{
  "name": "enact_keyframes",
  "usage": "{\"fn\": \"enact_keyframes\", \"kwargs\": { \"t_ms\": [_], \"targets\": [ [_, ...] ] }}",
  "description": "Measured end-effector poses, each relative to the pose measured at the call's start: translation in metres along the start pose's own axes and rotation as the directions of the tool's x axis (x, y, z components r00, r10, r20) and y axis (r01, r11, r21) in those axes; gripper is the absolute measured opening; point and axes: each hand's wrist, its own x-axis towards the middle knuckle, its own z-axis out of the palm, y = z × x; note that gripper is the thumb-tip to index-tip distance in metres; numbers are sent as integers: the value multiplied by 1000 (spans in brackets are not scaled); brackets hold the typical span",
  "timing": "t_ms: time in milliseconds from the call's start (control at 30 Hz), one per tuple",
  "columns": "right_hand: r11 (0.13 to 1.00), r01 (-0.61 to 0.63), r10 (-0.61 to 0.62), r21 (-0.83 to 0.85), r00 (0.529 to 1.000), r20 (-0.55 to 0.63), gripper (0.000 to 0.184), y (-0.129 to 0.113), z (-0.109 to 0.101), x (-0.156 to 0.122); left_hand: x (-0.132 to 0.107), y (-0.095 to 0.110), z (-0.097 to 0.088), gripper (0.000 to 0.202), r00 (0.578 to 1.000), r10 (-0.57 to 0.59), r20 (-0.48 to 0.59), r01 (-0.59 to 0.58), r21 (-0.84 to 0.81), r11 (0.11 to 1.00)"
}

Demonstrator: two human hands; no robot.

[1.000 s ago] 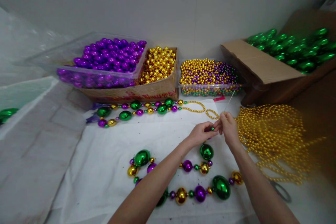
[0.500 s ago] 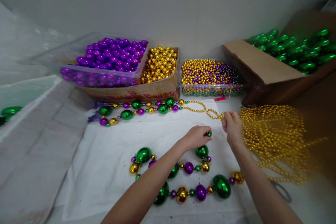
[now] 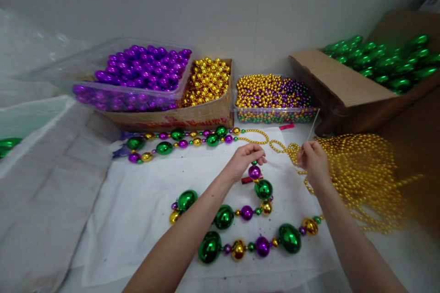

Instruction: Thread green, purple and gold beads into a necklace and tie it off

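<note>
My left hand point(image 3: 245, 159) is pinched shut on the upper end of a strand of large green, purple and gold beads point(image 3: 254, 226) that loops over the white cloth point(image 3: 137, 201). A purple bead point(image 3: 254, 172) hangs just under its fingers. My right hand point(image 3: 312, 160) is closed on a thin needle point(image 3: 312, 124) that points up and away, and on the thread of a small gold bead string point(image 3: 280, 148). The two hands are apart, about a hand's width.
A finished strand point(image 3: 178, 139) lies at the cloth's far edge. Behind it stand a clear tub of purple balls point(image 3: 137, 73), a carton of gold balls point(image 3: 206, 82), a clear box of small mixed beads point(image 3: 275, 96) and a carton of green beads point(image 3: 378, 64). Gold strings point(image 3: 360, 174) pile at right.
The hands were together at the strand's end, then parted. My left hand has lifted the strand's end up and to the left; my right hand has drawn the needle to the right.
</note>
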Motion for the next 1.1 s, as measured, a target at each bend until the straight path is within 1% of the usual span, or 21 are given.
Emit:
{"fn": "enact_keyframes", "kwargs": {
  "t_ms": [67,100,133,200,267,333,400,467,533,567,600,667,733,767,833,867,900,967,1033,1067,1100],
  "targets": [
    [979,-7,29,-206,995,100,28,19,-5,-4,-1,9,-11,24,998,26,-54,-26,-2,1000],
    [949,8,42,-314,988,150,25,29,-6,-7,-3,13,-16,24,997,30,-76,-30,-4,1000],
    [908,33,51,-418,981,188,24,37,-5,-12,-4,16,-20,24,995,32,-93,-32,-2,999],
    [798,96,47,-595,974,221,19,48,-2,-21,-9,24,-27,24,991,39,-127,-39,7,999],
    [670,149,39,-727,971,235,15,52,1,-30,-17,36,-32,24,982,58,-180,-56,15,998],
    [553,200,38,-809,964,264,14,51,3,-35,-29,51,-37,24,971,78,-225,-80,-2,997],
    [461,249,44,-852,952,303,15,46,2,-38,-43,70,-44,24,964,101,-246,-114,-39,993],
    [385,276,46,-881,947,317,15,39,-1,-40,-57,88,-53,23,956,138,-260,-162,-69,984],
    [331,274,34,-903,953,302,17,31,-5,-44,-70,103,-65,22,940,174,-294,-200,-60,978],
    [316,275,23,-908,954,297,19,26,-7,-46,-76,109,-72,21,932,185,-313,-209,-43,977],
    [325,290,15,-900,950,312,22,21,-8,-50,-80,114,-79,20,925,190,-330,-209,-23,978],
    [415,359,17,-836,916,402,23,9,-6,-61,-88,119,-94,21,917,190,-351,-196,17,980],
    [583,434,33,-687,832,554,21,-2,2,-80,-94,119,-109,23,908,187,-374,-184,44,982],
    [635,466,30,-616,782,622,21,-8,9,-92,-96,119,-116,24,902,187,-389,-181,52,982],
    [683,535,38,-498,654,755,21,-17,27,-123,-99,117,-130,26,881,193,-432,-181,71,981],
    [682,565,57,-465,593,803,22,-20,38,-140,-101,115,-136,26,869,199,-454,-181,82,980],
    [655,608,68,-449,545,836,21,-22,49,-157,-102,115,-141,26,856,206,-474,-183,95,979],
    [585,661,141,-470,488,862,19,-18,71,-187,-106,116,-150,23,829,228,-511,-194,120,974],
    [522,702,149,-484,483,863,39,-7,88,-209,-111,120,-158,19,799,255,-544,-212,143,967],
    [493,715,147,-496,493,857,42,-1,93,-216,-114,124,-162,17,784,271,-559,-221,157,963],
    [479,716,132,-508,513,848,38,4,96,-219,-118,130,-166,15,769,287,-571,-229,173,958]
  ]
}}
